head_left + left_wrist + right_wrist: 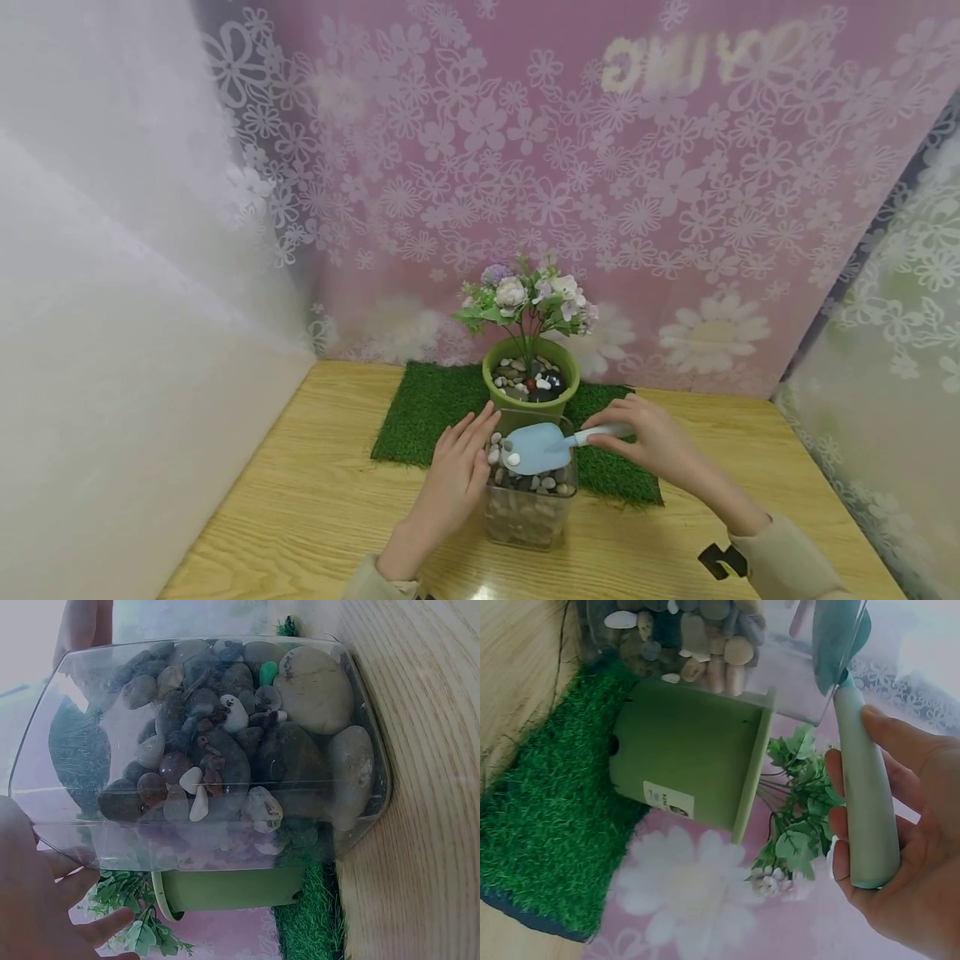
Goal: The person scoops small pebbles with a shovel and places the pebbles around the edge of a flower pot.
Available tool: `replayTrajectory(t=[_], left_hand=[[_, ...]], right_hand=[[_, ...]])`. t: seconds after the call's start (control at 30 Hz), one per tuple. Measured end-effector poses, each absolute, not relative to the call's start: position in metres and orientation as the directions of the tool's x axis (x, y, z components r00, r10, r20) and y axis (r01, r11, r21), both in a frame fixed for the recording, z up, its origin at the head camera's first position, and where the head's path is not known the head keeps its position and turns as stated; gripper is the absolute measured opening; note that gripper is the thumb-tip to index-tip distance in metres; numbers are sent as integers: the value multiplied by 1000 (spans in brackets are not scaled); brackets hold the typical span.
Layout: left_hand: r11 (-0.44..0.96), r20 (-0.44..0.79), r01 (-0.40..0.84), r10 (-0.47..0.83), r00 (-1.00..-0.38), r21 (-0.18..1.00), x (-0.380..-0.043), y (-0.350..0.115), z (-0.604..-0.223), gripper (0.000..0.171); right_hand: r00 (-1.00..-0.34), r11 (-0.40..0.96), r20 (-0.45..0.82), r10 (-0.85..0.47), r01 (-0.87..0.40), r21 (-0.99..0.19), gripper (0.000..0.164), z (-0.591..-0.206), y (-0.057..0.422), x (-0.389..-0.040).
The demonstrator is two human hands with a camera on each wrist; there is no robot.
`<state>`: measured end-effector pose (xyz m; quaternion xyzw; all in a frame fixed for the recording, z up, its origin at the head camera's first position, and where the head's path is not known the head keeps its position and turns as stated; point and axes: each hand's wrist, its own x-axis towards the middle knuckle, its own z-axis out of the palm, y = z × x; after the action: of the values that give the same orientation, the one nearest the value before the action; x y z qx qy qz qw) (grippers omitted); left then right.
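My right hand [651, 437] grips the pale handle of a light blue trowel [534, 448], seen also as a handle [866, 787] in the right wrist view. The blade lies over a clear plastic container [529, 521] of mixed pebbles [210, 742], with a white stone [513, 459] near its tip. My left hand [450, 475] has its fingers extended along the container's left side, touching or very near its rim. Just behind stands a green flowerpot [491, 387], holding pebbles and a flowering plant [528, 300].
A green artificial turf mat [427, 417] lies under the pot on the wooden table [300, 492]. A pink floral curtain [637, 192] hangs behind, and a pale wall [135, 275] rises on the left. The right side has another patterned curtain [900, 333].
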<state>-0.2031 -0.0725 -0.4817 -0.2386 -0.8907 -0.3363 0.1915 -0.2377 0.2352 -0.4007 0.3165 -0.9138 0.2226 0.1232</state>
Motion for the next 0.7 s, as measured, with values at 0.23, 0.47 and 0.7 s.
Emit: replayTrajectory(t=[0.23,0.47,0.7], left_hand=[[669,515,555,289,-807,495,-203,-72,-482,49],[675,530,558,283,-800,483,-203,-71,-483,50],[675,517,552,285,-807,490,-201,-71,-479,50]], right_hand=[[-770,703,417,-483,-625,-338,16,-409,243,-235],[-745,705,474,-470,-640,-307,18,-412,246,-235],[-730,712,510,-455,-642,-284,19,-410,247,-236]])
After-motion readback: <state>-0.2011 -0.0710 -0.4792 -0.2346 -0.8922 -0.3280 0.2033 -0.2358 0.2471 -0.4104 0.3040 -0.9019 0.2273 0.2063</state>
